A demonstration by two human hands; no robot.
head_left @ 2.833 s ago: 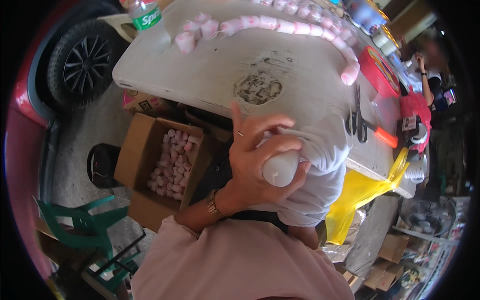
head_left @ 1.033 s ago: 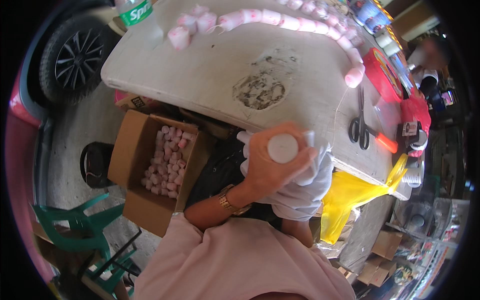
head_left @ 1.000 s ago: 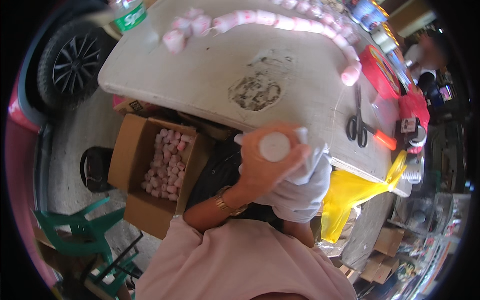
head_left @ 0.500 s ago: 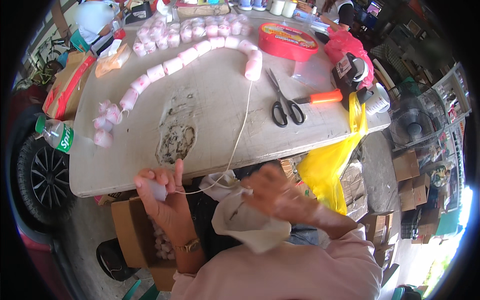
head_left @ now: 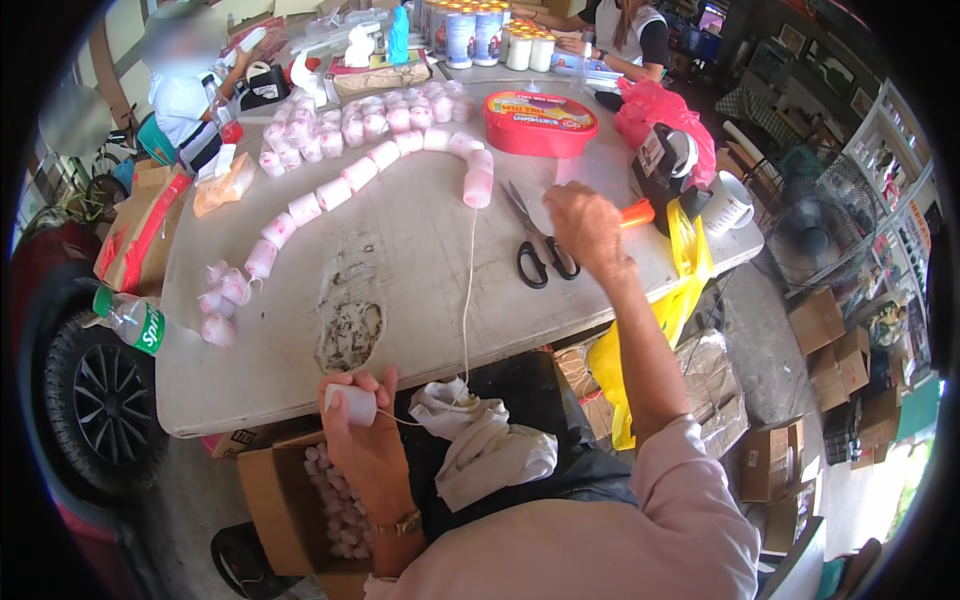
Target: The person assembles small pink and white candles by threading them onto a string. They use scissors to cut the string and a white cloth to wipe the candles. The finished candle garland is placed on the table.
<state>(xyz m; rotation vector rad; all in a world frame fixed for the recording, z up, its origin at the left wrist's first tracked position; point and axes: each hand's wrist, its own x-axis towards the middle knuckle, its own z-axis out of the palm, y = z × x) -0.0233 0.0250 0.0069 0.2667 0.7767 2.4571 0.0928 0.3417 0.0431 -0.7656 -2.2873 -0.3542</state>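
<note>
Open-air craft or packing workspace beside a garage or small shop, not a home interior. Worn white folding bench [head_left: 420,260] on bare concrete, car wheel [head_left: 100,400] hard against its edge, cardboard boxes [head_left: 820,320] on the ground, shelves [head_left: 900,170] of stock and a standing fan [head_left: 810,230] to one side. Rows of small pink-and-white rolls [head_left: 330,190] strung along the bench, scissors [head_left: 535,245], lidded jars [head_left: 470,30] at the far end.

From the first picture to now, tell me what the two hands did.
Both hands were together at the lap around a small white bottle. Now the right hand has reached out over the table, beside the scissors. The left hand moved left and holds the small white bottle on the string. The chain of pink-and-white bottles stayed on the table.
</note>
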